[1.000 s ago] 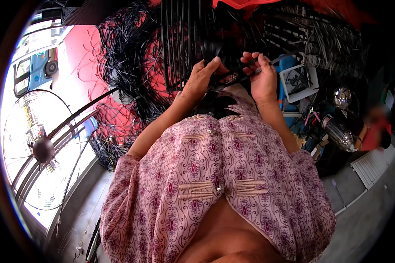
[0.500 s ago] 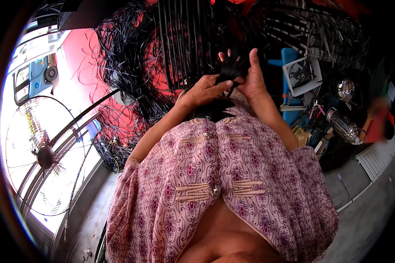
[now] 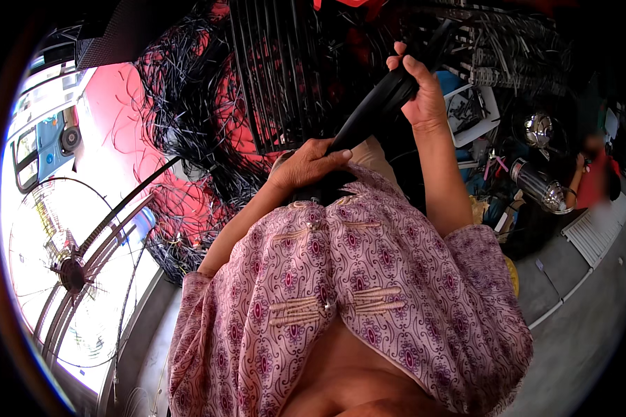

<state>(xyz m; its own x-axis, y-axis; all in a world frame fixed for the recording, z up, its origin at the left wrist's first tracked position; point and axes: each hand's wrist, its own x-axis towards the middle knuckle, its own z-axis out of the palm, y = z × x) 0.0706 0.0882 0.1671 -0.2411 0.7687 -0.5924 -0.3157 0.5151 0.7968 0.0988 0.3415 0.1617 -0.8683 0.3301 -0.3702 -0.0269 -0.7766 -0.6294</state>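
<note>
A bundle of flat black strips [image 3: 373, 105] stretches at a slant between my two hands, in front of my lap. My left hand [image 3: 310, 165] is closed round its lower end, close to my waist. Higher up and to the right, my right hand [image 3: 423, 92] grips the bundle with its thumb raised along it. Beyond the right hand the strips run on toward the upper right and blend into the dark background. Long black strips [image 3: 261, 76] lie in a row just past my left hand.
Tangled black strips [image 3: 181, 90] cover the red floor [image 3: 111, 97] at the left. A standing fan [image 3: 71, 271] is at far left. On the right are a white tray [image 3: 485, 115], a metal cylinder [image 3: 532, 182] and another person [image 3: 591, 177]. Woven grey strips [image 3: 515, 52] lie at the upper right.
My right hand has moved up and right, going from open fingers to a grip on the black strips. The bundle is now drawn out long between my hands; the left hand stays near my waist.
</note>
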